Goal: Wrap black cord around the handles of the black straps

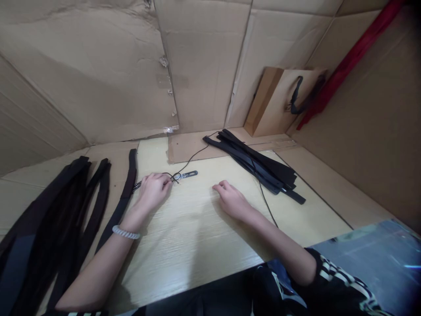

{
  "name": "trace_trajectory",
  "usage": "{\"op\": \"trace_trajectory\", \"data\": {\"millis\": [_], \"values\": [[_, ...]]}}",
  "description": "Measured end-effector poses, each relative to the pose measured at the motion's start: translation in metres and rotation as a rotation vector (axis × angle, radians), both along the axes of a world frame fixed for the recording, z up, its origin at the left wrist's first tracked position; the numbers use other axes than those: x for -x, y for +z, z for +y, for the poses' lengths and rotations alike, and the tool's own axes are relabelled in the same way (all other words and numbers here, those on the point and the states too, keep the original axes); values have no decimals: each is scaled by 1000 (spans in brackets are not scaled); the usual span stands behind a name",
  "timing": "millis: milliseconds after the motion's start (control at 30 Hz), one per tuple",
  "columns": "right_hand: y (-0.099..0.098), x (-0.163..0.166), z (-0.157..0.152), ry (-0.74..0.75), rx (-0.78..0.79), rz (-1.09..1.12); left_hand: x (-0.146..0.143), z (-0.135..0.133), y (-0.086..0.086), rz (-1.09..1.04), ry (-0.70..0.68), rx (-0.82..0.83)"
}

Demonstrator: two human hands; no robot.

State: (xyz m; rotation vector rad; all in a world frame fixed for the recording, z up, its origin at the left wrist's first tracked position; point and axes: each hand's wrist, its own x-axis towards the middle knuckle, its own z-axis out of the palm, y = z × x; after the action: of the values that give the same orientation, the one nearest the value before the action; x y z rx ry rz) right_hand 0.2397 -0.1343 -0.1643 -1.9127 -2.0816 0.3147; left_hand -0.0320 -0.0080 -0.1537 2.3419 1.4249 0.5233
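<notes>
My left hand, a pale coiled band on its wrist, rests on the pale board with its fingers closed on a thin black cord. Beside those fingertips the cord makes a small loop. Just past them lies a small dark metal piece with a slotted end; part of it may be hidden under the hand. My right hand is apart from it over the board, fingers curled and thumb and fingertips together. Anything between them is too small to see. The cord runs back to a bundle of black strips.
More black strips lie in a heap on the left, with one single strip close to my left wrist. A brown paper bag stands at the back right. Cardboard walls enclose the board. Red fabric hangs at right.
</notes>
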Motion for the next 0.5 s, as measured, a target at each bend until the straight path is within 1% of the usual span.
{"op": "trace_trajectory", "data": {"millis": [67, 167, 233, 367, 433, 500], "values": [[0, 0, -3, 1, -25, 6, 1, 3, 2, -152, 54, 29], [0, -3, -12, 3, -73, 27, 6, 10, 9, -438, 143, 60], [-2, -9, -20, -37, -121, 44, 10, 16, 17, -639, 186, 65], [-8, -35, -48, -232, -234, 70, 19, 22, 39, -973, 245, 41], [-9, -55, -70, -353, -276, 78, 21, 21, 51, -1086, 265, 18], [-8, -77, -99, -489, -284, 75, 21, 19, 62, -1166, 275, 15]]}}
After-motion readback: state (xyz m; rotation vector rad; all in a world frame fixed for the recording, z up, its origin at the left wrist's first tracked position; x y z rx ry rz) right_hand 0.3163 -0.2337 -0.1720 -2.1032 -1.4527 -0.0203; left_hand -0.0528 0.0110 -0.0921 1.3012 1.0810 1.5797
